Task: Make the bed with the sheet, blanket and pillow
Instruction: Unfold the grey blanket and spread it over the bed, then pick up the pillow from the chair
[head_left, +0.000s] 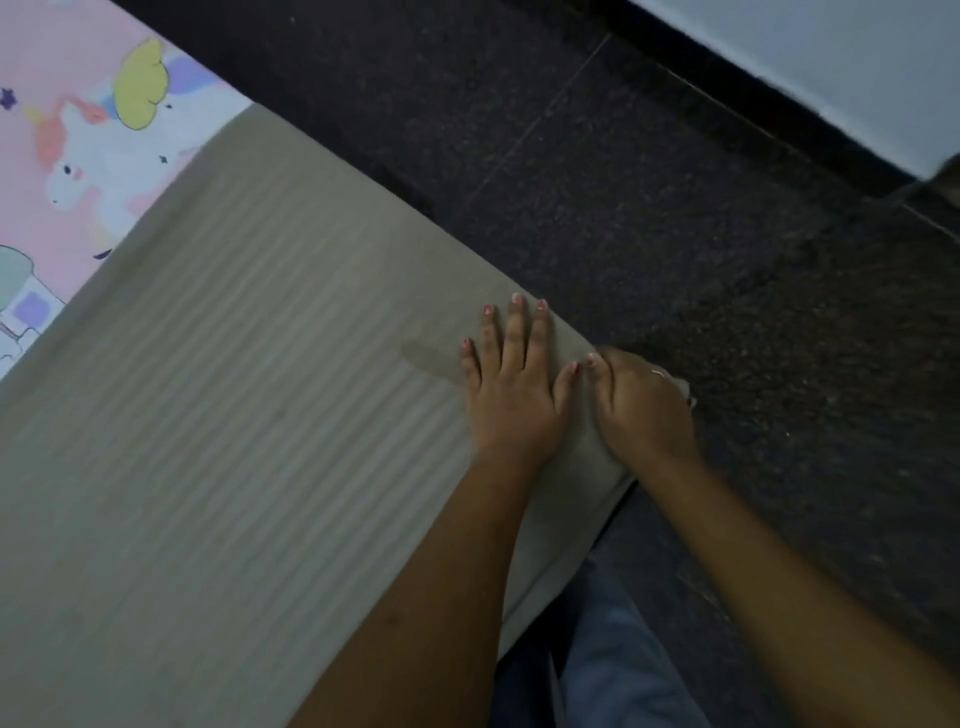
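So the person is working the ribbed beige blanket (234, 415) at the bed's edge, around 3 o'clock in view. Left hand (511, 387) lies flat on top, fingers spread wide, while right hand (641, 410) curls over the edge, fingers closed on the fabric. A pink unicorn sheet (78, 130) peeks out at 10 o'clock. No pillow visible. Risk: yanking too hard could drag the blanket crooked toward the dark floor (675, 208).
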